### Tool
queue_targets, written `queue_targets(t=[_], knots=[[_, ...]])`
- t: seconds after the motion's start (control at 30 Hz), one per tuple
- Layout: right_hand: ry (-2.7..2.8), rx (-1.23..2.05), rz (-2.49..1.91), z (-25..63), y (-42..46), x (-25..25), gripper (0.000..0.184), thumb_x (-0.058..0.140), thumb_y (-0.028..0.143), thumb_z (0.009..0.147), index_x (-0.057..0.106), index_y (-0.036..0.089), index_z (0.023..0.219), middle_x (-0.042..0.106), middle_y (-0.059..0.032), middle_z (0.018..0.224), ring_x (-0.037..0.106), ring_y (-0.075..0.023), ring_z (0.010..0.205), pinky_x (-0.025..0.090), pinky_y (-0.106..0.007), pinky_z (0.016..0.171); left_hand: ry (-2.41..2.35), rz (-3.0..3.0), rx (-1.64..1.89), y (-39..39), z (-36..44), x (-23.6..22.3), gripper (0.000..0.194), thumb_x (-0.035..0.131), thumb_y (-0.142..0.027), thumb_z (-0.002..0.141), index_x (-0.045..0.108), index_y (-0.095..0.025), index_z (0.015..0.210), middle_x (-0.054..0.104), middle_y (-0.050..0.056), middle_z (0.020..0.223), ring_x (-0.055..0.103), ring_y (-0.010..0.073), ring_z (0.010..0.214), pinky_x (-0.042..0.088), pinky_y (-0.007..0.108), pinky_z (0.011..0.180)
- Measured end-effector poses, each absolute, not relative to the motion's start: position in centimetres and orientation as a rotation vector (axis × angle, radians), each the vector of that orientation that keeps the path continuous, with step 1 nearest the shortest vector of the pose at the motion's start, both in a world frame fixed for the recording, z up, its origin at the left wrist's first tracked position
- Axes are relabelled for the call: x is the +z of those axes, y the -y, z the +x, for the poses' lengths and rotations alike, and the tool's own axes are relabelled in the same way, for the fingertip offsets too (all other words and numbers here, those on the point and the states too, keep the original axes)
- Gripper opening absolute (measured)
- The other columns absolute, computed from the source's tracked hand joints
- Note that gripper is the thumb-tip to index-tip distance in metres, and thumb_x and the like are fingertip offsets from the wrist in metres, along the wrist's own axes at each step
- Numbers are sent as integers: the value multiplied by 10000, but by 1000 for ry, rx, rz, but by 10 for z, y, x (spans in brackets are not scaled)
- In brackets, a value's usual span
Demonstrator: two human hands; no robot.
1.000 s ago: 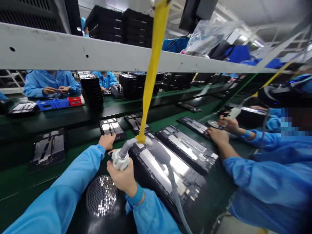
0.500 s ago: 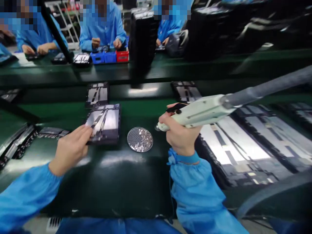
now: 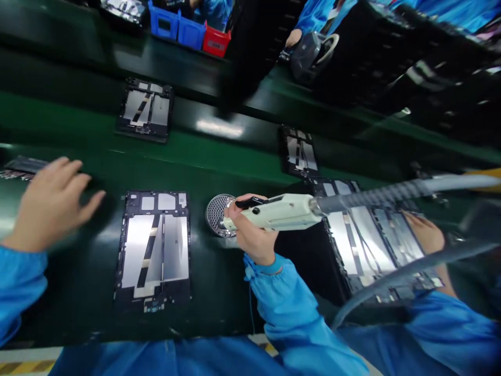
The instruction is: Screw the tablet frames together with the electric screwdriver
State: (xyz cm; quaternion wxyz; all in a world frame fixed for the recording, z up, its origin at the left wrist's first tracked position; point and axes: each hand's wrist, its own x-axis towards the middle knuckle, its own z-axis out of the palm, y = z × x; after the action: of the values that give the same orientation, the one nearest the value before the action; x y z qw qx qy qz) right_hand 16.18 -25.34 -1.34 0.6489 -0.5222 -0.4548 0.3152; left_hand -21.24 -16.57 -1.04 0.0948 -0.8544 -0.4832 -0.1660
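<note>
My right hand [image 3: 256,235] is wrapped round a pale electric screwdriver [image 3: 289,211], whose tip points left over a round perforated metal plate [image 3: 215,211] that holds small shiny pieces, too small to name. A thick grey cord runs off the tool's back end to the right. My left hand [image 3: 50,203] hovers at the left with fingers spread, holding nothing, near a dark strip-shaped part [image 3: 27,164]. Between my hands a tablet frame [image 3: 154,248] lies flat, showing silver panels and dark ribbon cables.
Another tablet frame [image 3: 144,109] lies farther back on the green bench, and one [image 3: 299,151] at centre right. More frames [image 3: 360,235] lie at the right, where another person's hand [image 3: 425,232] reaches in. Blue bins [image 3: 190,32] and a red bin [image 3: 216,42] stand beyond.
My left hand has let go of the tablet frame, which now lies flat nearer me, and has moved left. The screwdriver has shifted left to the round plate. The view has tipped down.
</note>
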Motion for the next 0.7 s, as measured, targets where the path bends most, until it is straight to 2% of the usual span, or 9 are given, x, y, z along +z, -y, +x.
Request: queue_targets(t=[0.1, 0.17, 0.3, 0.47, 0.7], knots=[[1013, 742, -1147, 157, 253, -15, 213, 726, 182, 772, 643, 232, 962, 573, 38, 726, 609, -151, 664, 544, -364, 672, 1581, -2425, -399, 125, -240, -27, 681, 372, -643, 1005, 617, -19, 1123, 644, 200, 1306, 543, 343, 1339, 455, 543, 1114], [1015, 755, -1133, 155, 251, -15, 224, 726, 159, 773, 647, 238, 967, 579, 39, 727, 605, -146, 659, 535, -351, 654, 1619, -2410, -344, 121, -248, -36, 724, 323, -672, 1007, 618, -22, 1124, 675, 186, 1234, 570, 333, 1306, 490, 522, 1075], [1012, 774, -1116, 153, 248, -16, 231, 726, 138, 775, 657, 245, 968, 589, 40, 730, 615, -150, 672, 549, -361, 669, 1588, -2401, -387, 134, -245, -44, 593, 379, -577, 1016, 599, -52, 1181, 697, 178, 1206, 589, 331, 1298, 468, 569, 1088], [1005, 760, -1168, 152, 247, -16, 215, 735, 167, 771, 649, 238, 955, 585, 38, 719, 624, -158, 668, 568, -378, 682, 1515, -2513, -442, 140, -238, -46, 410, 388, -484, 1002, 582, -125, 1043, 712, 194, 1209, 637, 339, 1242, 451, 630, 1077], [1009, 774, -1178, 152, 246, -15, 202, 734, 183, 769, 638, 232, 939, 617, 29, 724, 623, -161, 660, 567, -386, 678, 1522, -2578, -454, 141, -240, -42, 446, 333, -451, 1000, 602, -106, 1086, 709, 197, 1225, 626, 346, 1262, 423, 658, 1095]])
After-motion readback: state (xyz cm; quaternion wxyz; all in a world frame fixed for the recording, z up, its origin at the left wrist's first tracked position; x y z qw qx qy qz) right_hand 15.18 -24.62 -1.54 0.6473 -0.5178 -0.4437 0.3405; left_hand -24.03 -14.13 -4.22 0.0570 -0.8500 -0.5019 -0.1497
